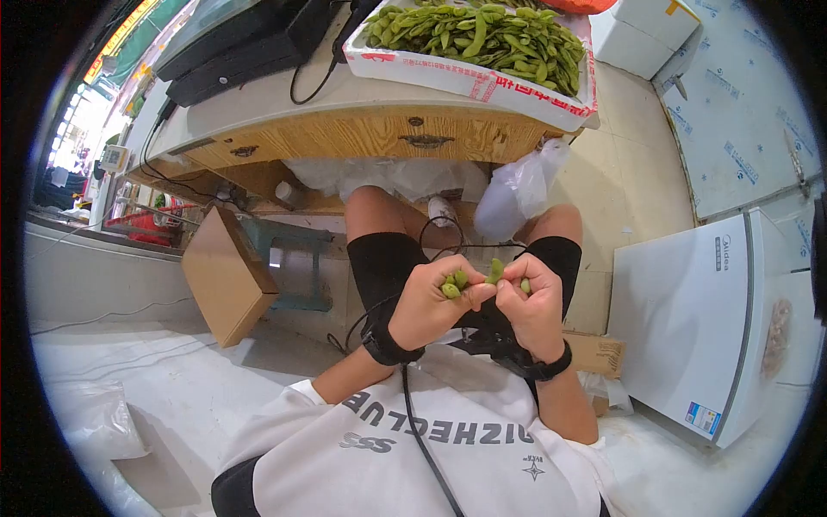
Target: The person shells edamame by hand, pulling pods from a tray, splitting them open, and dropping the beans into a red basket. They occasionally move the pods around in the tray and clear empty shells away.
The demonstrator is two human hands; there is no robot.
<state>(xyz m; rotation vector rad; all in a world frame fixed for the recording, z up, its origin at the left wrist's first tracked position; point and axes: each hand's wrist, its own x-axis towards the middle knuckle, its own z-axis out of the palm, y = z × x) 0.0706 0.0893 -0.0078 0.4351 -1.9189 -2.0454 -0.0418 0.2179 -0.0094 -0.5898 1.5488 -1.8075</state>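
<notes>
We have our left hand [433,302] and right hand [536,317] close together above our black shorts [376,258], with a black strap [389,345] around each wrist. Between them is 1 plump, bright-green bean pod [494,270], its lower end pinched by the fingers of both hands while its upper part points away from us. Our left fingers also curl around a few short green pods [453,285], whose count we cannot tell; our right fingers enclose another bit of green [525,285], mostly hidden.

Ahead of us, a shallow white foam box with red lettering [413,67] stands at the right end of the pale worktop [250,107], holding a heap of flat green pods [517,47]. A dark, boxy device [250,65] sits left of it. Below, we see wood-grain drawer fronts [362,146] and a pale purple plastic bag [504,207]. A brown cardboard box [224,280] stands to our left, a white fridge [676,319] to our right.
</notes>
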